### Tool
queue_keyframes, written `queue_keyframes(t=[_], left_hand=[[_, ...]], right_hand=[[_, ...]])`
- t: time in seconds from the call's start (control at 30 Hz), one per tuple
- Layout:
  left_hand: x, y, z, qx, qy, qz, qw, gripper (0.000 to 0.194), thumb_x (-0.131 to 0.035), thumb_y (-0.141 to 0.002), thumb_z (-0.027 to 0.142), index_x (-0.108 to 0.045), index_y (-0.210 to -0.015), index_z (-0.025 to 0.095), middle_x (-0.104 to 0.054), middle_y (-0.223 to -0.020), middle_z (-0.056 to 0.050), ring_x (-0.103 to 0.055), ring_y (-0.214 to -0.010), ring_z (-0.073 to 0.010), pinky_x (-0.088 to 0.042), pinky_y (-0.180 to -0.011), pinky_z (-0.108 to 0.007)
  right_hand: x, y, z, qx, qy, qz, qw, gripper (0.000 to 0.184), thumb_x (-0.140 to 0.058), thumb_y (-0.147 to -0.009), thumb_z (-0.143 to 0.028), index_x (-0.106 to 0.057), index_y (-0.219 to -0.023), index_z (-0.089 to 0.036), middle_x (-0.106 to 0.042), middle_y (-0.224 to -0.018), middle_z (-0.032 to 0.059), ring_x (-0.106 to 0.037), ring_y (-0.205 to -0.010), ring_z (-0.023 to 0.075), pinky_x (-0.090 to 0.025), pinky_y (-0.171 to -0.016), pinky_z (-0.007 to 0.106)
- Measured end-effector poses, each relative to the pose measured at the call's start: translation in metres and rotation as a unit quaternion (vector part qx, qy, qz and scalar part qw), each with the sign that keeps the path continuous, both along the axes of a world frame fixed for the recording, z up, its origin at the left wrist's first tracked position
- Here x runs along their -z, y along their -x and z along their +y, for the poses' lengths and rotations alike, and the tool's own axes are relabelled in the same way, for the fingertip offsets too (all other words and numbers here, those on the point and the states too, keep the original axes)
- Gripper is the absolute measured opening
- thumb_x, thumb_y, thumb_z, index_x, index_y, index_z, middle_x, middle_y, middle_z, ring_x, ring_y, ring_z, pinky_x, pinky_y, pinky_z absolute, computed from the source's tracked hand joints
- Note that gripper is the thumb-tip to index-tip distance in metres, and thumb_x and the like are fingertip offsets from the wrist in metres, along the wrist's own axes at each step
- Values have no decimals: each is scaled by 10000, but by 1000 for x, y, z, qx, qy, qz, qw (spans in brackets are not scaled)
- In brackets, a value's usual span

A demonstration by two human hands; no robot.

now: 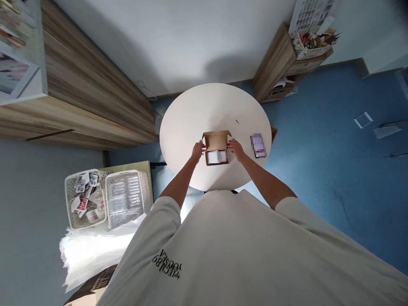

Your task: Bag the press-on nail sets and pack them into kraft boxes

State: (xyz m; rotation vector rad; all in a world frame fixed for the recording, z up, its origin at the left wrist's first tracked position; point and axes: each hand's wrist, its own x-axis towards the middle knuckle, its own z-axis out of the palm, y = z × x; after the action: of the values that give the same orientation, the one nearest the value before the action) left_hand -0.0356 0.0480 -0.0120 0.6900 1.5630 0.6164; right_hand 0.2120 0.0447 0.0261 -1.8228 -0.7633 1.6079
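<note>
The open cardboard box (217, 141) stands on the round white table (188, 114), a little below the middle of its top, with its lid raised at the far side. In the box lie whitish packets (217, 157), side by side. At the box's left side is the left hand (198, 151), its fingers partly extended against the cardboard; at its right side is the right hand (236, 148), fingers reaching to the edge near the lid. Whether either hand pinches the box or only touches it, I cannot tell. Right of the box, near the table's edge, lies a phone (258, 145), its screen blurred. Beyond the box and to the right is a wooden cabinet (277, 63); well to the box's left and nearer the person are two white baskets (107, 199) of packaged items.
</note>
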Motion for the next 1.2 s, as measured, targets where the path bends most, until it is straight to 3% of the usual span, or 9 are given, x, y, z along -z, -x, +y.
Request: queue_keyframes(t=[0.1,0.2,0.4,0.5,0.63,0.8,0.93,1.07,1.2], left_hand=[[-2,4,0,18,-4,-25,1000,684,-337,-1014,806,-639,-1248,239,-722,-1273,-126,-715,-919,-200,-483,-711,-302],[-5,9,-3,35,-7,-41,998,820,-267,-968,889,-670,-1255,235,-701,-1329,-138,-721,-1017,-238,-503,-745,-317],[-13,13,-9,60,-7,-54,997,880,-262,-923,941,-685,-1205,222,-691,-1387,-158,-711,-1176,-308,-526,-873,-377],[-18,10,-9,74,-42,-31,996,753,-379,-958,869,-705,-1173,225,-711,-1376,-135,-698,-1208,-311,-521,-936,-407],[-20,4,-11,72,-94,13,993,487,-547,-994,643,-750,-1115,217,-772,-1230,-107,-692,-1191,-288,-538,-963,-408],[-14,2,-31,101,-112,68,986,267,-650,-942,384,-772,-1111,217,-786,-1170,-78,-713,-1129,-251,-548,-1019,-392],[-7,1,-57,153,-131,111,973,275,-690,-912,261,-732,-1181,223,-706,-1366,-114,-682,-1247,-269,-541,-1067,-413],[-1,-6,-76,162,-121,172,964,394,-698,-924,272,-636,-1309,215,-620,-1453,-162,-671,-1240,-285,-557,-1009,-416],[2,-12,-82,140,-79,200,967,382,-687,-960,318,-549,-1303,222,-656,-1388,-163,-679,-1189,-271,-539,-942,-399]], right_hand=[[-11,0,0,2,17,2,1000,773,-432,-947,-830,-673,-1357,-222,-751,-1261,151,-687,-1135,310,-535,-972,422],[-18,-3,-3,-37,17,14,999,879,-303,-946,-895,-664,-1423,-250,-713,-1392,124,-639,-1273,320,-493,-1072,433],[-10,-11,-10,-74,7,36,997,935,-166,-953,-909,-662,-1454,-296,-665,-1495,87,-586,-1378,319,-402,-1194,470],[-4,-13,-8,-73,-10,38,997,875,-185,-984,-872,-676,-1436,-306,-659,-1505,74,-577,-1393,305,-394,-1203,468],[-3,-11,-6,-73,-31,21,997,772,-288,-1019,-813,-745,-1324,-271,-714,-1402,87,-600,-1356,284,-422,-1172,441],[-1,-10,-19,-88,-60,-32,994,616,-505,-992,-727,-790,-1190,-218,-752,-1291,99,-650,-1236,271,-492,-1074,386],[11,-14,-40,-162,-93,-102,977,414,-634,-964,-502,-749,-1266,-243,-697,-1401,102,-653,-1238,274,-512,-1061,403],[26,-15,-57,-195,-78,-201,957,515,-633,-942,-370,-634,-1435,-221,-601,-1515,152,-635,-1281,276,-510,-1080,403],[39,-14,-64,-198,-55,-248,947,582,-631,-936,-360,-570,-1490,-194,-612,-1488,171,-635,-1271,275,-513,-1063,396]])
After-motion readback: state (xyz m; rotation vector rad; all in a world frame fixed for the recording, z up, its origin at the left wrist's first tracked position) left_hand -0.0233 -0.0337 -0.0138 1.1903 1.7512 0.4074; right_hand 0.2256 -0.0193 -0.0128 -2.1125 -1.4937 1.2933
